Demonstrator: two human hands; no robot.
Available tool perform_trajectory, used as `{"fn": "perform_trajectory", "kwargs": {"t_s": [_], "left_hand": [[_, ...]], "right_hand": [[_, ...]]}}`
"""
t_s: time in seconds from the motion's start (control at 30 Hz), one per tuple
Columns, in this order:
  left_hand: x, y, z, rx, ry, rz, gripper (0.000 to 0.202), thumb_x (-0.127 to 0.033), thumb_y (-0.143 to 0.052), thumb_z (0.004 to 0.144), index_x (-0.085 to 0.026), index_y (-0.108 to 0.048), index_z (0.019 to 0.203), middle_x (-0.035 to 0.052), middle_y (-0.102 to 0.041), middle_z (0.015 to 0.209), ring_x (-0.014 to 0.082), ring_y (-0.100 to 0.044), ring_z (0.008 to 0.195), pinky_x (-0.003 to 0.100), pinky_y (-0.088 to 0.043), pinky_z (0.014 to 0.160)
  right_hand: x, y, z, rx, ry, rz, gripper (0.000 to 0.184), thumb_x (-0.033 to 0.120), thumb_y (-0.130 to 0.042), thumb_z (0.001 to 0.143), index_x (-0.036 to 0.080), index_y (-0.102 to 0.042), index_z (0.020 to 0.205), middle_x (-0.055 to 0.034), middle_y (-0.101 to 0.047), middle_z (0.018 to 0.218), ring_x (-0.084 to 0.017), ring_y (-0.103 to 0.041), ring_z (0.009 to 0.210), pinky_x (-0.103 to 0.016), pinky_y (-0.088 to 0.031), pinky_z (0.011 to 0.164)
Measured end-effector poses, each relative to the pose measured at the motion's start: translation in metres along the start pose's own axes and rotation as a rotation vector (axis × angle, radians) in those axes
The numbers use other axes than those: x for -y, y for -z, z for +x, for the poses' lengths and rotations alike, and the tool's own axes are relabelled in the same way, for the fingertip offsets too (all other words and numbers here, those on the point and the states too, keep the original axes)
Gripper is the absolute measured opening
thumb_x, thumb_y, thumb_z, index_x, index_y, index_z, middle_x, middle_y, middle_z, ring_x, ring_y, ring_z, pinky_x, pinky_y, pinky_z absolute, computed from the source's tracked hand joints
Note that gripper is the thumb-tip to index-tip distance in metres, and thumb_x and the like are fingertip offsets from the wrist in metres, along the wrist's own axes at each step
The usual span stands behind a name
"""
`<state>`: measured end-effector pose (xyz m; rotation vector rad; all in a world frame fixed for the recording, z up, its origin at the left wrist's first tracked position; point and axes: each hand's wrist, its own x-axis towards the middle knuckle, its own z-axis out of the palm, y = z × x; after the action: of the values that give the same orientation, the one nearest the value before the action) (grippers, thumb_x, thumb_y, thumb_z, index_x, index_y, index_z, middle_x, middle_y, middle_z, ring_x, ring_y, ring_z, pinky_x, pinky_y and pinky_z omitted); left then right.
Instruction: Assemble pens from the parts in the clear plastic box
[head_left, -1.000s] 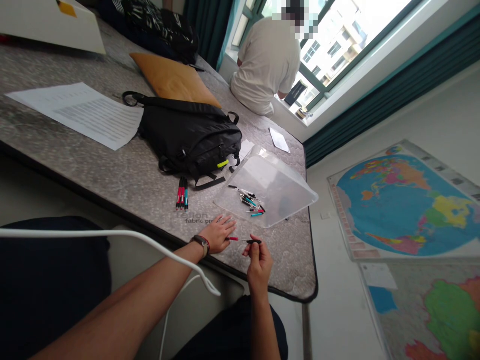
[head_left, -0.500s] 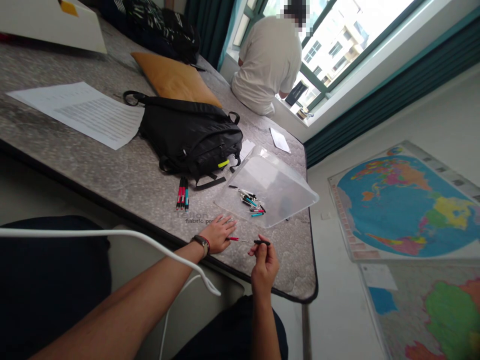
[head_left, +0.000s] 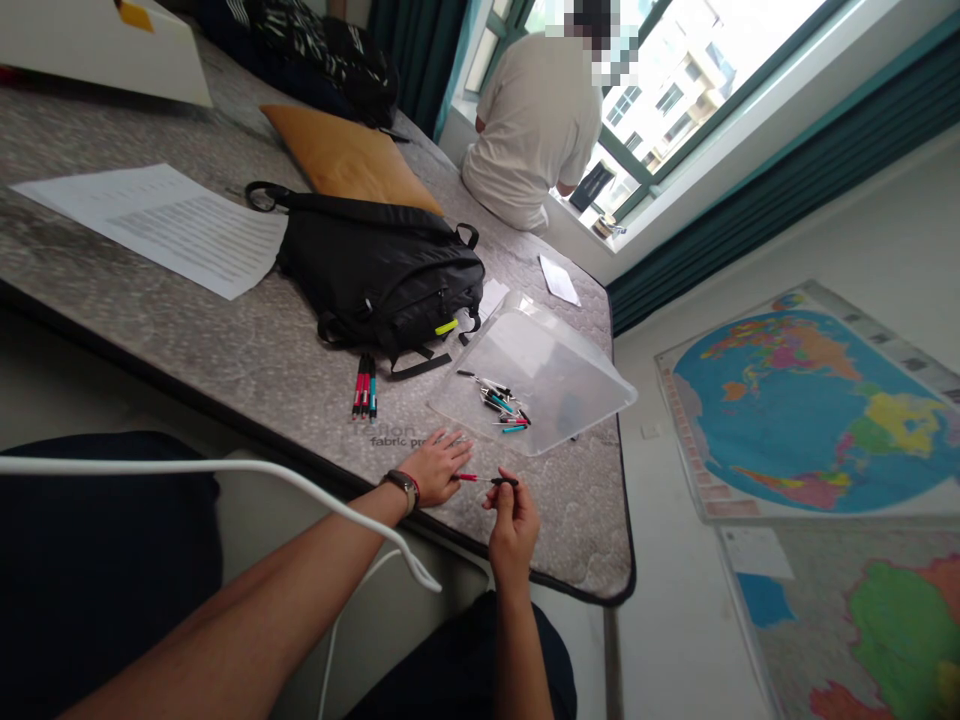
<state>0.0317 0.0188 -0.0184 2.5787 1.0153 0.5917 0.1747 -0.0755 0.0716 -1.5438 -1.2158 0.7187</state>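
Observation:
My left hand (head_left: 439, 468) rests on the grey mattress with its fingers stretched out. One end of a red pen barrel (head_left: 466, 477) is held at its thumb side; a thin refill sticks out of the barrel toward the right. My right hand (head_left: 514, 522) pinches a black pen grip (head_left: 504, 482) between thumb and fingers, over the refill and in line with the barrel. A short stretch of refill shows between the two pieces. Just beyond the hands, loose pen parts (head_left: 498, 400) lie in a clear plastic box lid (head_left: 574, 385).
Three pens (head_left: 364, 388) lie side by side near a black backpack (head_left: 382, 260). A printed sheet (head_left: 202, 235) and a brown envelope (head_left: 352, 160) are farther left. A white cable (head_left: 300, 475) crosses above my left forearm. Another person (head_left: 536, 125) sits by the window.
My right hand has moved left, bringing the black grip closer to the red barrel and covering more of the refill. My left hand has stayed in place.

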Motion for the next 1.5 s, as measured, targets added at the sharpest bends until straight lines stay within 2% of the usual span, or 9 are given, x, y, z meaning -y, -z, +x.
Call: {"fn": "perform_trajectory", "kwargs": {"t_s": [0.33, 0.73, 1.0, 1.13, 1.27, 1.37, 1.5], "left_hand": [[0.0, -0.001, -0.001, -0.003, -0.001, 0.002, 0.055, -0.04, -0.054, 0.084, -0.019, -0.054, 0.135, 0.0078, -0.048, 0.148, 0.0293, -0.033, 0.139, 0.047, -0.017, 0.115], [-0.001, 0.0, 0.0, 0.003, -0.008, 0.008, 0.054, -0.039, -0.053, 0.085, -0.019, -0.053, 0.135, 0.0085, -0.048, 0.148, 0.0295, -0.034, 0.139, 0.047, -0.017, 0.114], [0.0, -0.001, 0.0, -0.008, -0.011, 0.02, 0.051, -0.041, -0.05, 0.088, -0.021, -0.053, 0.135, 0.0079, -0.048, 0.147, 0.0284, -0.034, 0.139, 0.047, -0.018, 0.114], [0.0, -0.001, 0.0, -0.012, -0.018, 0.019, 0.051, -0.042, -0.05, 0.089, -0.02, -0.053, 0.135, 0.0086, -0.048, 0.147, 0.0288, -0.034, 0.139, 0.047, -0.019, 0.113], [-0.001, 0.0, 0.0, -0.015, -0.016, 0.018, 0.05, -0.043, -0.049, 0.091, -0.022, -0.052, 0.136, 0.0079, -0.049, 0.147, 0.0288, -0.034, 0.139, 0.048, -0.019, 0.113], [-0.001, 0.0, 0.0, -0.008, -0.014, 0.024, 0.051, -0.043, -0.05, 0.09, -0.023, -0.051, 0.137, 0.0078, -0.049, 0.146, 0.029, -0.033, 0.139, 0.048, -0.019, 0.113], [0.0, -0.001, 0.0, 0.002, -0.016, 0.024, 0.053, -0.043, -0.05, 0.089, -0.023, -0.05, 0.138, 0.0077, -0.049, 0.147, 0.0287, -0.033, 0.14, 0.049, -0.019, 0.113]], "right_hand": [[-0.016, -0.015, 0.001, 0.118, -0.052, -0.028, 0.037, 0.043, -0.05, 0.094, 0.016, -0.063, 0.117, -0.002, -0.063, 0.077, -0.015, -0.059, 0.066, -0.028, -0.048, 0.066], [-0.026, -0.017, 0.006, 0.106, 0.044, -0.111, 0.034, 0.04, -0.048, 0.095, 0.017, -0.065, 0.115, -0.0034, -0.064, 0.082, -0.015, -0.058, 0.067, -0.027, -0.047, 0.066], [-0.024, -0.018, 0.014, 0.03, 0.114, -0.141, 0.031, 0.04, -0.053, 0.093, 0.017, -0.07, 0.104, -0.0041, -0.063, 0.085, -0.015, -0.056, 0.071, -0.026, -0.049, 0.066], [-0.036, -0.022, 0.017, -0.014, 0.014, 0.016, 0.036, 0.044, -0.056, 0.09, 0.015, -0.069, 0.107, -0.0088, -0.066, 0.098, -0.018, -0.062, 0.082, -0.028, -0.053, 0.066], [-0.046, -0.027, 0.022, -0.054, -0.098, 0.17, 0.04, 0.047, -0.06, 0.087, 0.012, -0.068, 0.105, -0.0128, -0.07, 0.103, -0.023, -0.066, 0.092, -0.035, -0.057, 0.074], [-0.05, -0.03, 0.026, -0.092, -0.112, 0.209, 0.037, 0.047, -0.065, 0.083, 0.011, -0.068, 0.095, -0.0116, -0.071, 0.094, -0.022, -0.066, 0.087, -0.037, -0.057, 0.076], [-0.054, -0.036, 0.033, -0.186, -0.102, 0.226, 0.034, 0.045, -0.073, 0.076, 0.014, -0.061, 0.082, -0.0038, -0.066, 0.078, -0.016, -0.063, 0.072, -0.034, -0.057, 0.072]]}}
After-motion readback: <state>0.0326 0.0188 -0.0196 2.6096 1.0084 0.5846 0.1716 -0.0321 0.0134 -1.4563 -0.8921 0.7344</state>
